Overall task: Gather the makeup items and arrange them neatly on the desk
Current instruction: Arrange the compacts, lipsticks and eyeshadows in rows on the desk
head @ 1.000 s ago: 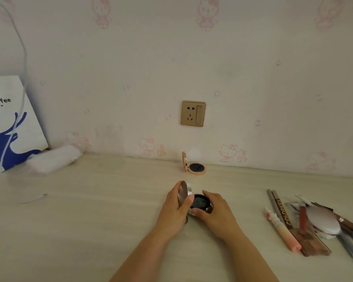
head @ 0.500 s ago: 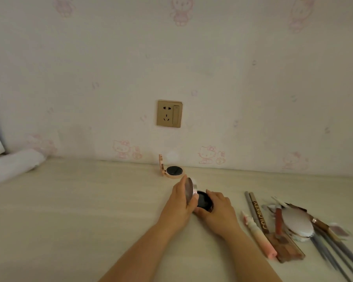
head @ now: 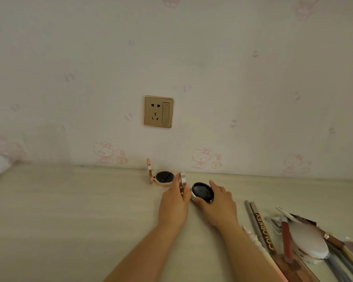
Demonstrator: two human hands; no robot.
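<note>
Open silver compact (head: 200,191), black puff inside, lid upright, just beside open rose-gold compact (head: 161,177) near wall.

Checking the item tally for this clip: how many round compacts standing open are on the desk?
2. One rose-gold compact sits by the wall under the socket; the silver compact is beside it, held by the left hand and right hand.
</note>
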